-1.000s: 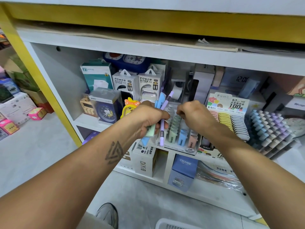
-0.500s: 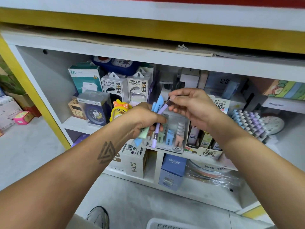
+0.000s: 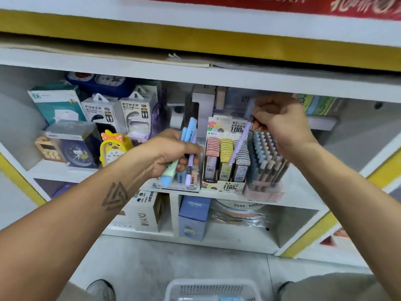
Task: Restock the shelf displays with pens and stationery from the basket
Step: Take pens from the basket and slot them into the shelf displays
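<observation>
the slim lilac plastic pen [image 3: 239,141] hangs tip-down from the right hand [image 3: 280,122], pinched at its top end, apparently so it can drop into the tiered rack of pastel pens [image 3: 265,161] just below that hand. the left hand [image 3: 171,153] grips a bunch of blue, mint and lilac pens [image 3: 186,148] upright, likely kept ready as stock. the white mesh basket [image 3: 213,290] sits on the floor well below both hands.

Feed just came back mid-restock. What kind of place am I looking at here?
Most likely a stationery or variety shop: a display of pastel pens beside packs of pencil leads, boxed power banks and a duck alarm clock on white shelving.
</observation>
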`<state>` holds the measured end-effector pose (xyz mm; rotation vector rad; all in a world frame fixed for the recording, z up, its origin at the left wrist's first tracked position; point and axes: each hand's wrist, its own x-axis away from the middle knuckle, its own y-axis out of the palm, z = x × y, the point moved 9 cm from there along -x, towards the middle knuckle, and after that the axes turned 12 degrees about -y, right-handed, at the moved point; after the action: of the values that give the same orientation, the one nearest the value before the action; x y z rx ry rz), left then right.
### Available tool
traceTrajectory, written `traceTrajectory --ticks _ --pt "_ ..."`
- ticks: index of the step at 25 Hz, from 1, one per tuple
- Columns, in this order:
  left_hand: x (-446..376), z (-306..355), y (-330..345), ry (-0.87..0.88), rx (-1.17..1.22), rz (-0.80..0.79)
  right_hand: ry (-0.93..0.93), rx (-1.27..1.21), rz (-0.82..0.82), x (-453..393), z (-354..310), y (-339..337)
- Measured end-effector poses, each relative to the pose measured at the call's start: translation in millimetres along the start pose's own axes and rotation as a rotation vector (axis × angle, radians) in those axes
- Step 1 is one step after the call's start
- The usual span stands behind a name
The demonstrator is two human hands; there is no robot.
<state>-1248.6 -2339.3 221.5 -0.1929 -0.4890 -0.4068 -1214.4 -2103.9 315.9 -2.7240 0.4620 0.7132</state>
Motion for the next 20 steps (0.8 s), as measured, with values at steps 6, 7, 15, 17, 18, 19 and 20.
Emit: traceTrajectory --ticks 6,7,15,17,18,19,20 --pt "-0.1 13.5 82.6 0.075 0.043 -0.163 -0.081 0.165 0.023 28.6 -14.0 -74.8" --pt "-0.3 13.9 93.3 0.08 0.04 -0.171 -0.106 0.181 0.029 33.4 -16.3 -82.5" --pt "-5.5 6.9 135.7 0.076 0.044 -0.199 -0.281 0.577 -0.267 65.9 3.8 -72.1" --pt "-6.4 6.7 138.7 0.076 0.054 -0.204 -0.296 0.6 -0.288 70.4 8.0 -69.3" --pt "-6.7 6.5 139.1 0.075 0.06 -0.205 -0.291 0.595 -0.284 70.9 9.4 -69.9" --pt "-6.6 6.3 138.8 0.076 0.063 -0.204 -0.279 0.588 -0.284 71.1 9.9 -71.3" --pt "-6.0 6.1 138.4 0.077 0.066 -0.201 -0.27 0.585 -0.296 71.5 9.7 -71.8"
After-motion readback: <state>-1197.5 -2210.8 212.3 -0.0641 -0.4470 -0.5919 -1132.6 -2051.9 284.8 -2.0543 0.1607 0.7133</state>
